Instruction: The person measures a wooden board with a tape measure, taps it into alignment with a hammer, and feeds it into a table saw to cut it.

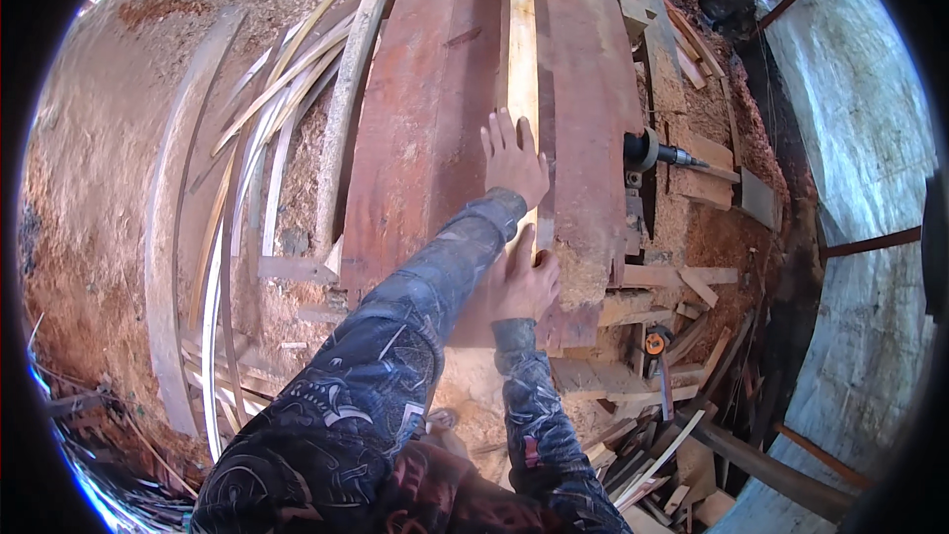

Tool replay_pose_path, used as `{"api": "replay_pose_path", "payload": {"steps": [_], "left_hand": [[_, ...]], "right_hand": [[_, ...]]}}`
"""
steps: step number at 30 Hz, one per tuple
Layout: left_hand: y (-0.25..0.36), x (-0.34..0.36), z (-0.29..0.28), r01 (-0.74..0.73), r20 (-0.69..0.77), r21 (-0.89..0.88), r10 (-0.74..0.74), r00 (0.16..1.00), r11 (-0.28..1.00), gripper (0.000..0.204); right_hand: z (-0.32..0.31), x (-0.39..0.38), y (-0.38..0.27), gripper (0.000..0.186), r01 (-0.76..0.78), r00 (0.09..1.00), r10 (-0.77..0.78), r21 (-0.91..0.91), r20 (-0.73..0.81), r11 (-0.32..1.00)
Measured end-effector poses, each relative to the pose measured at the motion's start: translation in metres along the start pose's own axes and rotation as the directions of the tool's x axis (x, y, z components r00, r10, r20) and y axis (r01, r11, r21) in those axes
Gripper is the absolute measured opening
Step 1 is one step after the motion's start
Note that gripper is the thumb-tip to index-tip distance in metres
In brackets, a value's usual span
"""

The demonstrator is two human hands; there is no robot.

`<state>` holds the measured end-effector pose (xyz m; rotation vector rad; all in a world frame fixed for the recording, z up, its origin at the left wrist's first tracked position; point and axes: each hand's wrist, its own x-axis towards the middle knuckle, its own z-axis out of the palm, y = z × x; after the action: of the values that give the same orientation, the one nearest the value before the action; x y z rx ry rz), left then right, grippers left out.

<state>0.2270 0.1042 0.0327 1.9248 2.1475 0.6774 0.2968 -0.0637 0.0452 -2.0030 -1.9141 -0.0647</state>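
A long pale wooden strip (522, 49) runs away from me over a reddish-brown wooden work table (405, 109). My left hand (516, 160) lies flat on the strip, its fingers stretched forward and slightly apart. Closer to me, my right hand (526, 284) grips the strip's near end, partly covering it. Both forearms are in dark patterned sleeves, with the left one reaching farther out across the table.
Beside the table's right edge sits a black and metal spindle (664, 151). Below it lies an orange and black tape measure (654, 343) among offcuts (682, 470). Long thin strips (287, 99) are heaped at left on sawdust-covered ground (99, 168). A pale sheet (860, 109) hangs at far right.
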Motion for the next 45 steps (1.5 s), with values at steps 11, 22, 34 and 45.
{"api": "replay_pose_path", "payload": {"steps": [11, 22, 34, 45], "left_hand": [[-0.008, 0.032, 0.016, -0.026, -0.074, 0.025, 0.028, 0.997, 0.999, 0.072], [-0.016, 0.066, 0.026, -0.038, -0.079, 0.025, 0.04, 0.996, 0.999, 0.071], [-0.027, 0.104, 0.042, -0.034, -0.121, 0.051, 0.04, 0.992, 0.998, 0.071], [-0.031, 0.132, 0.047, -0.022, -0.106, 0.04, 0.026, 0.994, 0.999, 0.07]], "right_hand": [[0.012, 0.028, -0.005, 0.064, -0.002, 1.0, 0.003, -0.028, 0.014, 1.0], [0.031, 0.061, -0.012, 0.065, -0.009, 1.0, 0.009, -0.033, 0.002, 0.999], [0.047, 0.092, -0.02, 0.065, -0.013, 1.0, 0.012, -0.028, -0.014, 1.0], [0.057, 0.117, -0.026, 0.067, -0.069, 0.989, 0.065, 0.025, 0.129, 0.997]]}}
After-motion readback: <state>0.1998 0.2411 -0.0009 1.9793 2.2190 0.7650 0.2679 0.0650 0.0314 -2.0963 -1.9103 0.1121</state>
